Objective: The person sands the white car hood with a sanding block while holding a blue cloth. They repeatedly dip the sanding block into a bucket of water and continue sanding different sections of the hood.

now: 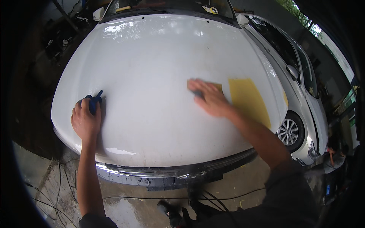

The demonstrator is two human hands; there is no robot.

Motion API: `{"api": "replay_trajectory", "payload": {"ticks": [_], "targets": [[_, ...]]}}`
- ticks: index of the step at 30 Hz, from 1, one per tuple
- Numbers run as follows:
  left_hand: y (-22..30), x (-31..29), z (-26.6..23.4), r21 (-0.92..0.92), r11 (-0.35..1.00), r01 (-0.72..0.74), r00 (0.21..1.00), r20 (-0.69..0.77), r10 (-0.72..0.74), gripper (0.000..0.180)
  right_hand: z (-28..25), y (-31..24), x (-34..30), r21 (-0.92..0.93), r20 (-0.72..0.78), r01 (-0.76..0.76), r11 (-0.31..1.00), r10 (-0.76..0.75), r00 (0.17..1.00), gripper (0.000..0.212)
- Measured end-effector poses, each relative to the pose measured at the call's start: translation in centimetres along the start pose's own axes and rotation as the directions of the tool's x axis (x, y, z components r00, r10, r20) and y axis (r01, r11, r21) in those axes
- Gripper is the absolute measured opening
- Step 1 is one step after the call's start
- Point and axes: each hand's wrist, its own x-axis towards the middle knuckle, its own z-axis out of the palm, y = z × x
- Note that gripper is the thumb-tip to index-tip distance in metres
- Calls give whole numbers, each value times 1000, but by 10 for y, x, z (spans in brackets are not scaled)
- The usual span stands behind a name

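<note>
A dark sleeve (289,186) on the right arm lies nearest, its bare forearm reaching over a car's white hood (152,98). The right hand (209,97) is blurred; its fingers are spread over a brownish-yellow pad (218,86) and seem to grip it, the pad showing past them on both sides, flat against the paint. The left hand (86,119) rests well apart at the hood's other side, fingers wrapped around a blue bottle (93,105) whose narrow spout points away from the knuckles.

The blur suggests that rubbing is under way. Between the two sets of fingers the surface looks hazy with faint specks; just right of the right fingers a flat yellow patch (249,99) stands out, and whether it is filler, paint or a sheet I cannot tell. No clear border divides finished from unfinished, so I judge the work partway, with the patch probably left.

Far beyond the fingers, a roll of tape (214,10) lies at the windscreen. Right of the right fingers, past the hood's edge, a silver car (317,110) stands close and would limit stepping round. Nearer than the fingers, a black cable (140,198) crosses the wet floor (121,212) by the shoes (164,207), a likely trip hazard.
</note>
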Motion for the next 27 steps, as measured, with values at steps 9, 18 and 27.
{"api": "replay_trajectory", "payload": {"ticks": [9,18,27], "targets": [[-7,-8,0,6,1000,-17,1000,-6,17,32,19,-54,-73,-31,94,79,996,-76,993,69],[25,4,7,-74,997,-26,999,-22,25,33,-45,45,32,92,24,-198,976,197,980,58],[-3,-6,3,48,999,12,1000,22,-13,32,-4,-44,-108,110,110,74,991,-86,990,66]]}}
